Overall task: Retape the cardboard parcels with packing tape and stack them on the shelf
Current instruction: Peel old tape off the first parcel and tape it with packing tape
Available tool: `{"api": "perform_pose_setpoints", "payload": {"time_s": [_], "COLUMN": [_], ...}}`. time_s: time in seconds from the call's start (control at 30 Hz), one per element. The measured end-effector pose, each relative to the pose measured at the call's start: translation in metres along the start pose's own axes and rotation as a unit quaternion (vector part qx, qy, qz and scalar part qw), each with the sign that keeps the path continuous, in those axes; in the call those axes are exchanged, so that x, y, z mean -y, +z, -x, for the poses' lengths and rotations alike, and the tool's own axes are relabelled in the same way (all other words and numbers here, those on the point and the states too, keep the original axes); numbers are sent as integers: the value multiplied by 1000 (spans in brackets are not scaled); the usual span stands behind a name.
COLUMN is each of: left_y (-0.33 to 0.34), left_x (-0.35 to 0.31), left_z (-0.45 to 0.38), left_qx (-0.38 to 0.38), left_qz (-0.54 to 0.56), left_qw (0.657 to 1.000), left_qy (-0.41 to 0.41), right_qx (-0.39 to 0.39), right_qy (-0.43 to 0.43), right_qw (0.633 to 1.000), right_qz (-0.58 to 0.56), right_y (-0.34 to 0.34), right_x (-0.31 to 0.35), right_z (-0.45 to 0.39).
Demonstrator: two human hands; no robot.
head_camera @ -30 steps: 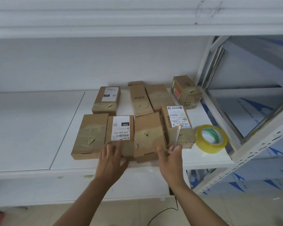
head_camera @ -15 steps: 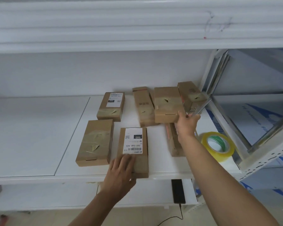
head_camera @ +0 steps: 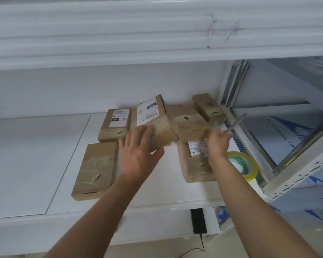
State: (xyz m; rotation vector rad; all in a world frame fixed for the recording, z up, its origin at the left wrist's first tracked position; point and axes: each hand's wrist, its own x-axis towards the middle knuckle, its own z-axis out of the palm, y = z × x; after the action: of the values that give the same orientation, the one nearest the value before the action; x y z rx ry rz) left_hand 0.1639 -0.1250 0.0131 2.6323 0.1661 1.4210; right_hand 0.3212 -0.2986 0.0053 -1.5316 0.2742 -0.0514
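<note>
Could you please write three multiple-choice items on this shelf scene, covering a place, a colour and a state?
1. Where is the tape roll?
A. right end of the shelf
B. left end
C. on the floor

2. What colour is the roll?
A. red
B. yellow
C. black

3. How is the labelled parcel under the left hand?
A. flat on the shelf
B. tilted, raised off it
C. opened

Answers: 1 A, it lies behind the right forearm; 2 B, its band shows yellow; 3 B, its near end sits lifted over the back parcels.
</note>
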Motion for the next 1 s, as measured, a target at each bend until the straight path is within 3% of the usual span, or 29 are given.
{"api": "perform_pose_setpoints", "payload": {"time_s": [0.1, 0.37, 0.6, 0.73, 0.87, 1.0], "left_y": [34, 104, 123, 112, 74, 25], "left_x": [-14, -64, -67, -59, -17, 60], "left_z": [-37, -84, -85, -77, -47, 6], "left_qx": [30, 232, 351, 350, 225, 182], "left_qz": [-1, -30, 21, 73, 83, -25], "left_qw": [999, 970, 935, 932, 957, 929], "left_qy": [40, 57, -36, -60, -162, -323], "right_qx": [1, 5, 28, 36, 38, 180], "right_qy": [-17, -33, -62, -117, -264, -346], "right_qw": [1000, 999, 991, 979, 947, 884], "right_qz": [2, 28, 116, 160, 177, 258], "right_y": [-10, -35, -51, -49, -35, 0], "right_x": [-7, -26, -31, -34, -24, -23], "right_z": [6, 2, -6, -4, 20, 60]}}
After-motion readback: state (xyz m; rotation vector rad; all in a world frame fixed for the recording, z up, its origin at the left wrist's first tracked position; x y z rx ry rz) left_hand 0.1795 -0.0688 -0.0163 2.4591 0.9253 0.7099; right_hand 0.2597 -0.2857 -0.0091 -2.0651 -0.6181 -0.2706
